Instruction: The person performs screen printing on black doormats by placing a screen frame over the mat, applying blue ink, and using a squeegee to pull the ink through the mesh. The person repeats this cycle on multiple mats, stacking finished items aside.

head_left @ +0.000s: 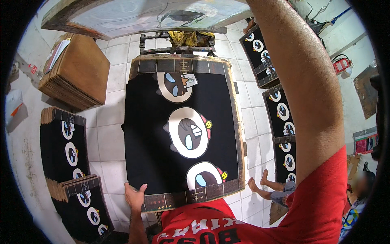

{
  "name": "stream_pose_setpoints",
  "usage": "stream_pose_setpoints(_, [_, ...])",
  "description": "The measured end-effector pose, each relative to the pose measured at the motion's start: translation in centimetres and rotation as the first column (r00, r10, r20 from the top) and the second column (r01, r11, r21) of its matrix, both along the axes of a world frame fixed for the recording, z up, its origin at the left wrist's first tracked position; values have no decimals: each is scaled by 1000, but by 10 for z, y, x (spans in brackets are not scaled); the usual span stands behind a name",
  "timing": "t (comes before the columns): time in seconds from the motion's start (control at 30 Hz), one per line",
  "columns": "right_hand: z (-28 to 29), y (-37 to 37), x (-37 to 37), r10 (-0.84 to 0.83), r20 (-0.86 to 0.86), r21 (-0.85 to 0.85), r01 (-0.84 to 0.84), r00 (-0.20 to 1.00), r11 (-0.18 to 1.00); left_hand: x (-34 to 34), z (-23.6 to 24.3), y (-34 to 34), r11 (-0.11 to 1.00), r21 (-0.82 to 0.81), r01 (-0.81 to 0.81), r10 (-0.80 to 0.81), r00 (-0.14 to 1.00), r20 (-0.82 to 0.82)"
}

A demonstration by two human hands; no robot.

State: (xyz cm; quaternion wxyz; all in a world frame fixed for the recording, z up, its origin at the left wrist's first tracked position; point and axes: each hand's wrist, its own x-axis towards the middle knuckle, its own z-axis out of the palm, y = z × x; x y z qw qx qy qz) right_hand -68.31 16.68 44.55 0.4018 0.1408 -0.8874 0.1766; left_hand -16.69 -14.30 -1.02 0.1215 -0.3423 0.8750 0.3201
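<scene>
My left hand grips the lower left corner of a board with a dark gridded border. Over the board lies black fabric printed with cartoon faces in white ovals, with blue, red and yellow details. My right arm is raised along the right and runs out of the top edge, so the hand is out of sight. At the top, a large framed printing screen stands tilted up above the board, with a metal rack and crumpled yellow material behind the board.
Stacks of printed panels stand left and right. A stack of brown boards is at upper left. A co-worker sits at far right, bare feet on the tiles. A red extinguisher is by the right wall.
</scene>
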Motion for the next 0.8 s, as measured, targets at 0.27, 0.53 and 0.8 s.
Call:
stream_pose_setpoints(0.27, [5,-1,19,-55,-28,22,56,998,998,-2,-35,-5,993,48,-108,109,994,-20])
stream_pose_setpoints(0.53, [-69,3,96,-81,-146,-50,75,986,996,-43,-1,-11,994,-103,23,-19,999,42])
stream_pose_setpoints(0.8, [-242,10,245,128,-81,-82,-135,988,988,-197,152,-58,114,970,215,845,492,-208])
